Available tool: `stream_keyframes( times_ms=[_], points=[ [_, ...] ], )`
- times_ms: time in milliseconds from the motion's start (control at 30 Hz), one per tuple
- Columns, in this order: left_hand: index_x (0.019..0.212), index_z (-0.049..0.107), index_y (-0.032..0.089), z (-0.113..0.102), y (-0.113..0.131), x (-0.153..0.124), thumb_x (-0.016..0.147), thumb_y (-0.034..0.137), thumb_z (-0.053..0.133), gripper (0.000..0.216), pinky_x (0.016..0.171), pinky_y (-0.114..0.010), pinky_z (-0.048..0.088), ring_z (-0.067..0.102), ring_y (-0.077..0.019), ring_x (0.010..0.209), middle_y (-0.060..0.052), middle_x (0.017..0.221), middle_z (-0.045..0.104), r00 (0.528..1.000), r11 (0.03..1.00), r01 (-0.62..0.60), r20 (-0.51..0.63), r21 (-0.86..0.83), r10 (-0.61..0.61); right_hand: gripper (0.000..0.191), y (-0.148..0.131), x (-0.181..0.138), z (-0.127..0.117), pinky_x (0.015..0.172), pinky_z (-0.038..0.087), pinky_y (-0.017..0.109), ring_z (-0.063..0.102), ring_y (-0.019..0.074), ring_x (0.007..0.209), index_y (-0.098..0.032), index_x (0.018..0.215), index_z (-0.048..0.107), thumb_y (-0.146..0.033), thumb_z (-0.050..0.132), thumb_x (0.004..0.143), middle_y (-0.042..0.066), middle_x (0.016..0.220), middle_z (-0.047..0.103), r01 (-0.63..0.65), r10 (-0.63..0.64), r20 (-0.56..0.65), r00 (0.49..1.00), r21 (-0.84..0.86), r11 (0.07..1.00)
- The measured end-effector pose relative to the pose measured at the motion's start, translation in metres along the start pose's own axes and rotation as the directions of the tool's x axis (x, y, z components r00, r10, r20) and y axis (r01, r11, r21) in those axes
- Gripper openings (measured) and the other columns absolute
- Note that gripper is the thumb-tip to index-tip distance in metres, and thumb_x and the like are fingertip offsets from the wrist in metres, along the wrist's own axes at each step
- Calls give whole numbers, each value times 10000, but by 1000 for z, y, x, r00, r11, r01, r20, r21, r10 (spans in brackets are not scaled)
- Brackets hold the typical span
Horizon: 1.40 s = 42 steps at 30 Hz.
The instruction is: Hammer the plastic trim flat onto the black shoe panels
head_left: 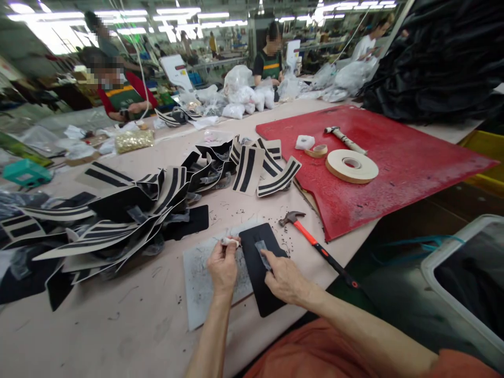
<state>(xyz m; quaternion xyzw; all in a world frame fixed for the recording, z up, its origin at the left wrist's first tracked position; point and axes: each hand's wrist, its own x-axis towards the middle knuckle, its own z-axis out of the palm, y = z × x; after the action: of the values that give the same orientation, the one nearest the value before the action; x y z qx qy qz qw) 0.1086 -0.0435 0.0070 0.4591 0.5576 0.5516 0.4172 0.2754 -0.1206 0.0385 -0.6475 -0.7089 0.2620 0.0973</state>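
While the left hand [222,265] hovered over a grey mat [199,294] at the near edge of the desk [118,331], its fingers were pinched narrow on a small white piece [229,241], held just above the mat's far edge. The right hand [285,278] lay on a black panel [255,273], which rested partly on the mat and reached to the desk's edge; its fingers were stretched forward and rather flat, gripping nothing, with the tips pressed on a small grey patch [262,247] that sat on the panel's upper part. Just to the right of the panel lay a hammer [315,244] with an orange handle, its head pointing away from the person. Beyond it a red board [413,157] carried a wide tape roll [352,166]. To the left, a loose heap of black-and-cream striped pieces [118,215] spread across the desk, well apart from both hands. Farther along, a co-worker [126,94] in a red top sat at the same desk.
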Motion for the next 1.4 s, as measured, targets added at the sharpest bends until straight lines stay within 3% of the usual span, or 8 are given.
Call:
stream_keyframes(
  times_ms=[200,767,967,1033,1133,1233,1300,1400],
  points=[
    [980,693,154,41,-7,22,822,401,674,294,826,-342,581,743,-211,846,-85,897,778,979,1000,-8,201,-11,10,585,2,-2,3,844,451,357,666,261,923,-118,1398,499,-173,434,819,156,1014,715,1,0,-29,1000,13,1000],
    [913,699,214,42,-12,18,876,363,594,186,776,-309,539,698,-193,792,-43,883,771,962,966,-156,255,205,101,502,5,-1,8,822,448,367,675,268,893,-128,1364,538,-203,445,877,145,981,720,3,-1,-27,1000,47,999],
    [926,718,221,45,-13,11,890,368,594,196,758,-297,537,704,-199,801,-41,893,769,950,914,-268,244,303,197,469,25,-8,-15,840,477,331,650,216,909,-166,1385,489,-378,469,967,98,1048,692,112,-74,-154,985,255,961],
    [957,722,223,45,-15,9,900,370,594,203,784,-308,541,713,-209,830,-50,928,772,932,890,-329,264,317,250,419,50,-9,-26,893,466,349,617,230,980,-154,1312,528,-408,439,991,117,1084,659,51,10,-298,955,197,979],
    [1001,723,226,45,-18,6,902,358,602,205,826,-328,550,726,-223,873,-65,976,773,895,852,-414,315,320,316,347,93,-12,-36,938,427,425,554,309,1067,-115,1180,577,-368,517,950,189,1114,604,-225,182,-385,905,-68,972],
    [1025,723,230,46,-20,5,899,331,607,198,843,-335,555,730,-228,889,-66,982,772,864,830,-469,353,303,359,169,120,-14,-41,864,433,417,560,309,994,-125,1015,589,-238,549,896,193,1042,594,-375,326,-289,900,-135,917],
    [1021,721,233,46,-20,5,905,314,600,187,840,-332,558,731,-222,881,-59,972,772,857,829,-478,358,289,370,59,122,-13,-44,770,449,368,577,251,868,-159,911,559,-189,548,861,135,925,598,-432,449,-140,883,134,892],
    [1014,716,237,46,-20,6,915,303,587,176,827,-326,560,733,-213,870,-51,962,774,863,837,-469,347,281,367,67,106,-9,-56,567,432,284,512,150,591,-198,791,491,-228,526,839,22,709,537,-502,485,192,853,552,666]
  ],
)
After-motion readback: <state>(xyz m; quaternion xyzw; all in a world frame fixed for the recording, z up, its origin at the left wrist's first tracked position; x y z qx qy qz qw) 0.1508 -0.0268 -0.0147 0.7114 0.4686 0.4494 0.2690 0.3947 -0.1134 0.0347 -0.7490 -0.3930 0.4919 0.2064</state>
